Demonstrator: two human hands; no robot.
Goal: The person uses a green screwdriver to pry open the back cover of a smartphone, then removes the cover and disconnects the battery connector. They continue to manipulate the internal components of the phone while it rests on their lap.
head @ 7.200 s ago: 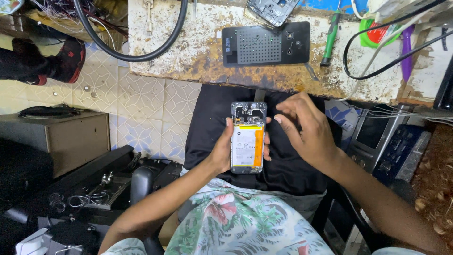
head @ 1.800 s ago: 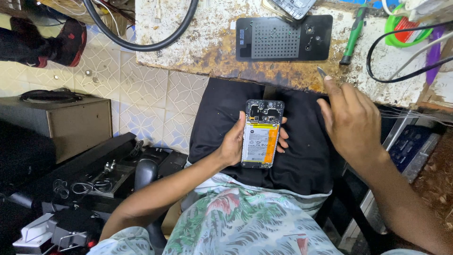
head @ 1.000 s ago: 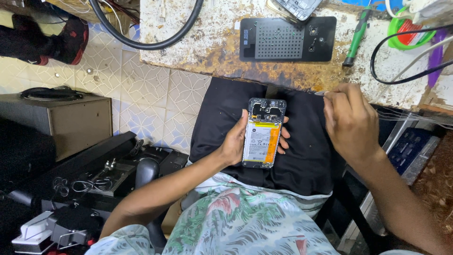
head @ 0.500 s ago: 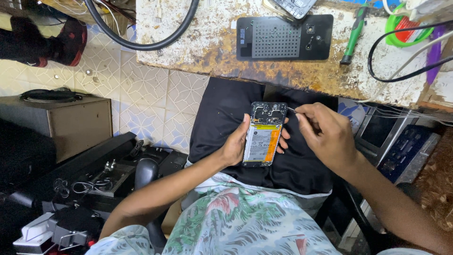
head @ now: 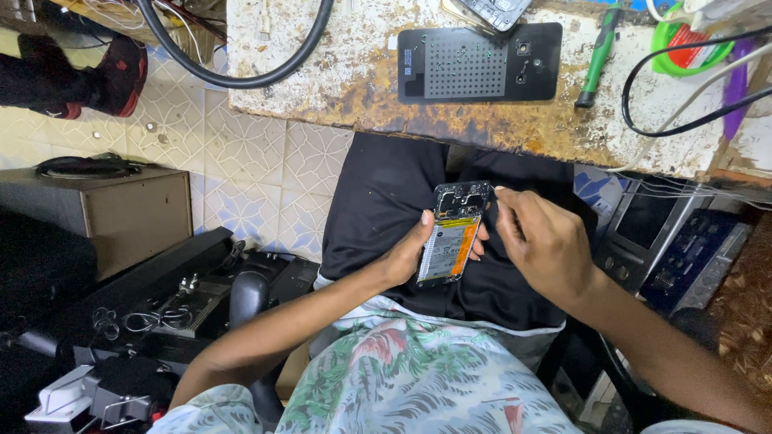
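Looking down from the head camera, we see our left hand [head: 410, 253] cradling an opened phone [head: 452, 235] over our lap, thumb on its near edge and fingers wrapped behind it, so the exposed back faces up at us. It sits tilted, above the black trousers [head: 386, 201] and just below the edge of the worn bench [head: 354, 80], probably so the insides catch the light and stay close to the eyes. Our right hand [head: 547, 249] meets the phone's upper right corner with its fingers pinched narrow; a thin tool may be between them, but it is too small for us to tell. The orange-and-white battery fills the lower part of the phone; the dark board sits at its top.

On the bench lie a black perforated mat [head: 478, 63], a green screwdriver [head: 598, 55] and looping black cables [head: 265, 68], all within reach. A keypad handset [head: 494, 10] is cut off by the top edge. To the left a brown box [head: 121, 213] stands on the tiled floor, and dark gear below it is hard to make out. Our left fingers behind the phone are mostly hidden.
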